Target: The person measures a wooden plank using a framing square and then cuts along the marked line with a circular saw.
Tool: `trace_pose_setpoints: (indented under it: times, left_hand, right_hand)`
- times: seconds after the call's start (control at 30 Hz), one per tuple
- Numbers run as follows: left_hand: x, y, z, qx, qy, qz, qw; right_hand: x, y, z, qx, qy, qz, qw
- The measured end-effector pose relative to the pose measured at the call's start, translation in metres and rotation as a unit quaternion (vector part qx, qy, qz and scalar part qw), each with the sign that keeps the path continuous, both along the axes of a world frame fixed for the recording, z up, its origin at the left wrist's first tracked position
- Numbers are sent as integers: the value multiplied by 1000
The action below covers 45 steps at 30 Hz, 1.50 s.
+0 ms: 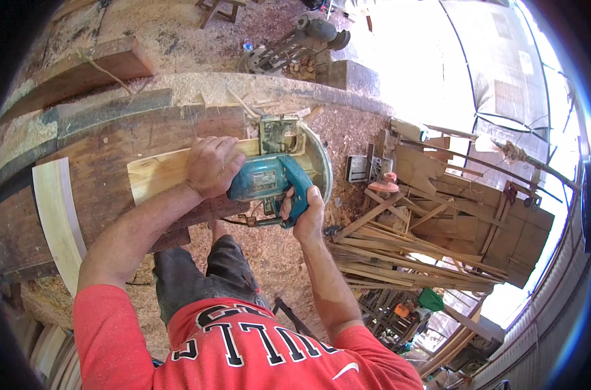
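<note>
A teal circular saw (260, 177) rests at the right end of a pale wooden board (156, 174). My right hand (308, 214) is closed round the saw's rear handle, with fingers through the grip. My left hand (214, 167) bears down on the board just left of the saw's motor housing, its fingers curled over the wood and its thumb side against the housing. The saw's round guard (319, 162) faces right; the blade cannot be made out. Under the board lies a dark, thick wooden workbench (107, 169).
A curved pale board (60, 218) lies across the bench at left. A thick beam (87, 73) is beyond the bench. At right are stacked wood strips (406, 257) and an orange-red tool (384, 183). A machine with a motor (318, 29) stands far off. Sawdust covers the floor (276, 266).
</note>
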State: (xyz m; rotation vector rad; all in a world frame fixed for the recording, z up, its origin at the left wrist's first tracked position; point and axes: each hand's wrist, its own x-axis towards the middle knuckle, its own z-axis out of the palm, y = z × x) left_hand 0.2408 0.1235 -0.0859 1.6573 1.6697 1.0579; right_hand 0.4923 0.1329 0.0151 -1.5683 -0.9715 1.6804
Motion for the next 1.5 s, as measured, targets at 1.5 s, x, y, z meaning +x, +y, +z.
trace_pose_setpoints:
  times: [1.5]
  left_hand:
    - [13,-2,-7,29,-159,130,978]
  right_hand:
    - [-35,41,-9,115,-27,12,993]
